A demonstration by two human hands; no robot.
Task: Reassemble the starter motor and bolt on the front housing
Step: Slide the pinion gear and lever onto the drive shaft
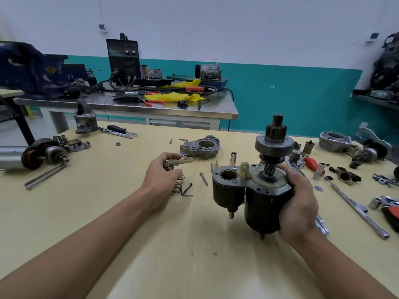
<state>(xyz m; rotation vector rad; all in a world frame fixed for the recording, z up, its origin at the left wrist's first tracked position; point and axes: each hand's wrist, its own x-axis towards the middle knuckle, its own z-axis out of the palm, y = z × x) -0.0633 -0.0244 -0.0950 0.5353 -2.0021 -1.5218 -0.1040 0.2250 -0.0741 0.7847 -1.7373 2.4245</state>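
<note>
My right hand [299,203] grips the black starter motor body [254,197] and holds it upright above the table. Its pinion gear and clutch [274,143] stick up on the shaft, and the solenoid bore [228,175] is open on top. My left hand [164,175] pinches a beige shift fork lever [179,162] just above the tabletop. A coil spring [179,184] lies under that hand's fingers. The grey front housing [201,147] lies on the table beyond the left hand. Loose bolts [203,178] and a hex key [187,192] lie between my hands.
Sockets [233,158], a red-handled tool [312,164] and a long ratchet extension [354,206] lie right of the motor. More housings [335,141] sit at the far right. An armature [32,157] and other starter parts lie at the left. A steel bench [129,104] stands behind.
</note>
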